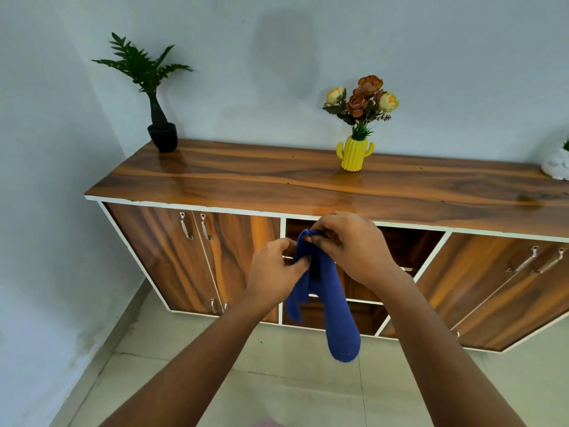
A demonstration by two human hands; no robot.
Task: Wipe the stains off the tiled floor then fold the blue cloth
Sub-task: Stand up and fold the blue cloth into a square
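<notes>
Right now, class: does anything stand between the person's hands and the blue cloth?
No. Both the left hand and the right hand already pinch the cloth at its top, in mid-air in front of the cabinet. The rest hangs free, touching nothing.

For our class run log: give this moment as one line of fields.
stage: folding | cloth: held in air, hanging | left hand: pinching top edge | right hand: pinching top edge | floor: no stain visible

Wooden sideboard (308,180) (glossy) against pale wall (277,41)
</notes>
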